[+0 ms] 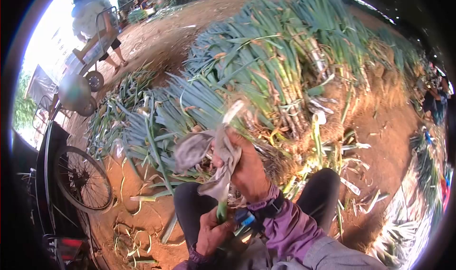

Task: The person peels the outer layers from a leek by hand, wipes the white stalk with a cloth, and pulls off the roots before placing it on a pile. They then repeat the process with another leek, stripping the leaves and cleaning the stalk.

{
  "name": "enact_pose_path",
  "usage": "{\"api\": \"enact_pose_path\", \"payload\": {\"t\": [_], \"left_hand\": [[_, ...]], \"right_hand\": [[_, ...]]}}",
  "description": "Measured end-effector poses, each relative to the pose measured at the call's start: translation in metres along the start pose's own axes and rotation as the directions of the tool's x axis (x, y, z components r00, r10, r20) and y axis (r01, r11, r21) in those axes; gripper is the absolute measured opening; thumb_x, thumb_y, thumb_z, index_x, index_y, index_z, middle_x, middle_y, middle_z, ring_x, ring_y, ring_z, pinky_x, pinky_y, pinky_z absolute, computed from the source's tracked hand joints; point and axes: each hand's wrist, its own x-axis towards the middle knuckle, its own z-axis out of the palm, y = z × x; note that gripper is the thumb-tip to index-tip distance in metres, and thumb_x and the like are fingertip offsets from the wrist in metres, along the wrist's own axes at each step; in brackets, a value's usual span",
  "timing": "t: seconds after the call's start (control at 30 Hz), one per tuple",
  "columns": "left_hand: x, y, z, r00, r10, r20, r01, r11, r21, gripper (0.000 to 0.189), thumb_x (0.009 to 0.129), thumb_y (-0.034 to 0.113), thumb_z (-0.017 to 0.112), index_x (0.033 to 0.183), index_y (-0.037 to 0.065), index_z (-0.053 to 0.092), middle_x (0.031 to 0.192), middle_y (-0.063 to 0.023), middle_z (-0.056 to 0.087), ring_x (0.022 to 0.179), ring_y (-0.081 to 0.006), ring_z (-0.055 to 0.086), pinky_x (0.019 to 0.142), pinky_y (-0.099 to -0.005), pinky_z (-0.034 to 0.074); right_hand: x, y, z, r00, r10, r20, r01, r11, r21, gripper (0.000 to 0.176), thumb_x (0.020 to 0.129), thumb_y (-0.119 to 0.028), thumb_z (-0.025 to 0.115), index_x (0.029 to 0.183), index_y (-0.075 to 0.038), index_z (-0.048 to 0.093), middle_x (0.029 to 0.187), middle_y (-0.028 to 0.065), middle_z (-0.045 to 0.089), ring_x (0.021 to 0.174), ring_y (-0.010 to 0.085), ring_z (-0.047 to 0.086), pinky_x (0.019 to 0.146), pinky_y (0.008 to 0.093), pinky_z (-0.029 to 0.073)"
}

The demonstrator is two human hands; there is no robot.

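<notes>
My right hand (244, 168) is closed around a greyish cloth (221, 163), which wraps the pale upper part of a leek (232, 112). A loose end of the cloth hangs out to the left, slightly blurred. Below it, between my knees, my left hand (212, 229) grips the green part of the same leek. The leek stands roughly upright between the two hands. Just beyond them lies a large pile of leeks (266, 66), with green leaves and rooty pale ends.
At left stand a spoked wheel (84, 179) and a cart (95, 81), with a person (90, 23) bending beside it. Leaf scraps (130, 244) lie on the brown ground. More leeks (422, 161) and people are at the far right.
</notes>
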Motion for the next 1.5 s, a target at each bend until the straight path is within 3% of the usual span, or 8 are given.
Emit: {"api": "enact_pose_path", "payload": {"t": [0.13, 0.23, 0.33, 0.4, 0.53, 0.8, 1.0, 1.5], "left_hand": [[-0.033, -0.007, 0.005, 0.989, 0.145, -0.009, -0.135, 0.940, 0.313, 0.012, 0.079, 0.004, 0.067, 0.089, 0.000, 0.061, 0.068, -0.0031, 0.060, 0.057, -0.0069, 0.050, 0.054, -0.0255, 0.041], [-0.071, -0.022, 0.004, 0.991, 0.110, 0.071, -0.125, 0.952, 0.281, 0.022, 0.081, 0.005, 0.066, 0.100, 0.001, 0.058, 0.079, -0.0110, 0.059, 0.067, -0.0181, 0.056, 0.061, -0.0325, 0.045], [-0.114, -0.064, -0.010, 0.990, -0.016, 0.142, 0.003, 0.995, 0.095, 0.036, 0.091, 0.009, 0.060, 0.124, -0.001, 0.050, 0.108, -0.0170, 0.060, 0.097, -0.0287, 0.059, 0.080, -0.0380, 0.049], [-0.126, -0.100, -0.037, 0.989, -0.007, 0.147, -0.009, 0.995, 0.104, 0.040, 0.091, 0.010, 0.059, 0.128, 0.000, 0.047, 0.110, -0.0161, 0.059, 0.101, -0.0281, 0.058, 0.081, -0.0370, 0.049], [-0.125, -0.074, -0.030, 0.922, 0.379, 0.075, -0.355, 0.755, 0.551, 0.031, 0.079, 0.006, 0.065, 0.109, 0.001, 0.056, 0.082, -0.0120, 0.060, 0.074, -0.0281, 0.060, 0.064, -0.0353, 0.046], [-0.104, -0.067, -0.039, 0.579, 0.798, 0.164, -0.422, 0.122, 0.898, 0.052, 0.061, 0.005, 0.065, 0.111, -0.007, 0.054, 0.072, -0.0126, 0.056, 0.060, -0.0311, 0.057, 0.055, -0.0406, 0.042], [-0.089, -0.068, -0.036, 0.641, 0.748, 0.170, -0.386, 0.124, 0.914, 0.049, 0.068, 0.003, 0.064, 0.114, -0.010, 0.053, 0.079, -0.0160, 0.059, 0.068, -0.0329, 0.059, 0.057, -0.0420, 0.043], [-0.075, -0.080, -0.030, 0.694, 0.681, 0.232, -0.253, -0.072, 0.965, 0.041, 0.067, 0.002, 0.059, 0.107, -0.006, 0.053, 0.067, -0.0101, 0.048, 0.058, -0.0283, 0.052, 0.050, -0.0422, 0.038]], "right_hand": [[-0.023, -0.034, 0.004, 0.902, -0.362, 0.236, 0.419, 0.598, -0.683, 0.030, 0.093, -0.027, 0.061, 0.110, -0.003, 0.058, 0.090, 0.0130, 0.064, 0.069, 0.0209, 0.062, 0.060, 0.0337, 0.053], [-0.017, -0.081, 0.015, 0.961, -0.242, -0.133, 0.224, 0.965, -0.138, 0.028, 0.090, -0.025, 0.062, 0.106, -0.002, 0.059, 0.092, 0.0124, 0.065, 0.072, 0.0192, 0.065, 0.058, 0.0310, 0.054], [-0.025, -0.141, 0.002, 0.659, -0.682, 0.318, 0.204, -0.244, -0.948, 0.036, 0.091, -0.032, 0.060, 0.106, 0.000, 0.060, 0.092, 0.0115, 0.065, 0.074, 0.0198, 0.065, 0.058, 0.0311, 0.055], [-0.035, -0.181, -0.003, 0.561, -0.782, 0.272, 0.073, -0.281, -0.957, 0.039, 0.094, -0.037, 0.055, 0.109, -0.001, 0.060, 0.094, 0.0121, 0.064, 0.080, 0.0212, 0.064, 0.067, 0.0327, 0.054], [-0.067, -0.200, 0.061, 0.436, -0.808, -0.397, 0.354, 0.559, -0.750, 0.042, 0.100, -0.041, 0.042, 0.121, -0.008, 0.057, 0.109, 0.0130, 0.063, 0.100, 0.0249, 0.062, 0.093, 0.0360, 0.049], [-0.132, -0.172, -0.043, 0.582, -0.758, -0.294, 0.606, 0.645, -0.464, 0.055, 0.100, -0.051, 0.035, 0.133, -0.008, 0.043, 0.122, 0.0135, 0.054, 0.113, 0.0260, 0.057, 0.097, 0.0410, 0.050], [-0.147, -0.054, -0.009, 0.938, -0.345, 0.033, 0.341, 0.903, -0.260, 0.044, 0.098, -0.052, 0.044, 0.110, -0.011, 0.059, 0.092, 0.0050, 0.066, 0.083, 0.0187, 0.066, 0.074, 0.0352, 0.057], [-0.100, -0.003, 0.025, 0.909, -0.414, -0.044, 0.281, 0.690, -0.667, 0.020, 0.095, -0.022, 0.060, 0.096, -0.002, 0.060, 0.077, -0.0012, 0.058, 0.061, 0.0068, 0.053, 0.052, 0.0214, 0.042]]}}
